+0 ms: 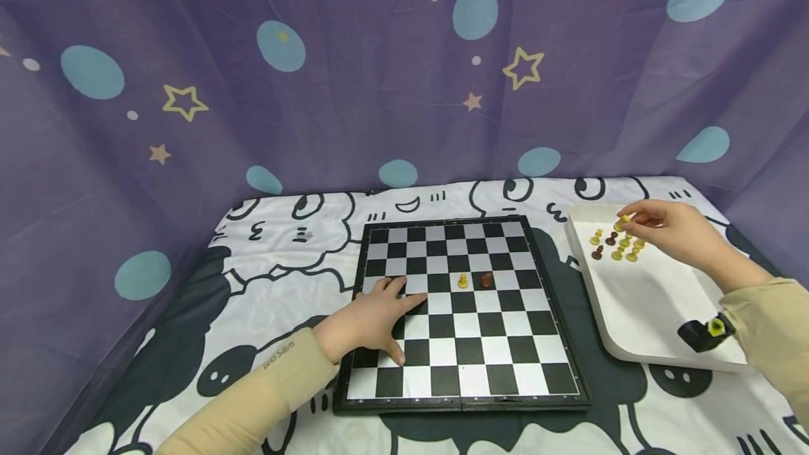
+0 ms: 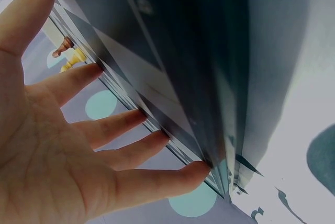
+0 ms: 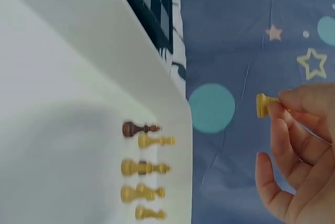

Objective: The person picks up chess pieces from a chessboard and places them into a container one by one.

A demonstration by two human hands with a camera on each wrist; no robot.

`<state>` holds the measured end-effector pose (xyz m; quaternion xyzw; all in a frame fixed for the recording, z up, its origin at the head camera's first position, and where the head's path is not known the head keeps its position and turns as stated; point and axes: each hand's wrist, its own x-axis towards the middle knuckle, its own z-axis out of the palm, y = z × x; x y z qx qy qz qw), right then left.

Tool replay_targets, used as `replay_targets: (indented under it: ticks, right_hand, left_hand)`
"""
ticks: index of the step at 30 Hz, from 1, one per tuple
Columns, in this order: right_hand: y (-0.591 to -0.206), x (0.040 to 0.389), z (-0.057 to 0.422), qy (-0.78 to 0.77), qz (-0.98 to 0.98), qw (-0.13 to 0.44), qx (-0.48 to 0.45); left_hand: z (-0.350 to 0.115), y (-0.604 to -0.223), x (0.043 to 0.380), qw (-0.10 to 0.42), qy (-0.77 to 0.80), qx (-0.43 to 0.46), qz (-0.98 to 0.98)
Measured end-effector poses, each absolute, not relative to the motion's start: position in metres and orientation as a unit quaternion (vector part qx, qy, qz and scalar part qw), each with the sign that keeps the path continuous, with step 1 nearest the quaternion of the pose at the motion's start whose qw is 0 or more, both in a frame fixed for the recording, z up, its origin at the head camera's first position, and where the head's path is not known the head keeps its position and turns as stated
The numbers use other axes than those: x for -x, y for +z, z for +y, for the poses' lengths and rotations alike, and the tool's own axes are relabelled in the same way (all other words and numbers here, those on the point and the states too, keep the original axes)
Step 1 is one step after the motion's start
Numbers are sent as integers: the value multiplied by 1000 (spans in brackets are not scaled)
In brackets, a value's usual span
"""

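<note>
My right hand pinches a yellow chess piece between thumb and fingertips, above the far part of the white tray. The piece's round base shows, while the fingers hide its top. My left hand rests on the left side of the black-and-white chessboard, fingers spread and fingertips on the squares. A yellow pawn and a reddish-brown chess piece stand side by side on the board, beyond and right of that hand.
Inside the tray's far left part stand several yellow chess pieces and a few dark brown ones, among them a brown piece. The tray sits right of the board on a cartoon-print cloth. Behind hangs a purple curtain.
</note>
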<state>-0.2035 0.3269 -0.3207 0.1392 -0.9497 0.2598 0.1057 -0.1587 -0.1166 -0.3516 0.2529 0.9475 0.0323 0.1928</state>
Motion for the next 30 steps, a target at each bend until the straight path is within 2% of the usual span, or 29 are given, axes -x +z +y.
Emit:
replay_targets:
  ticks: [16, 30]
  right_hand:
    - [-340, 210, 365, 250, -959, 103, -79]
    - [-371, 216, 387, 237, -970, 48, -28]
  left_hand:
    - [-117, -354, 159, 187, 32, -255, 948]
    - [-117, -354, 159, 189, 26, -254, 948]
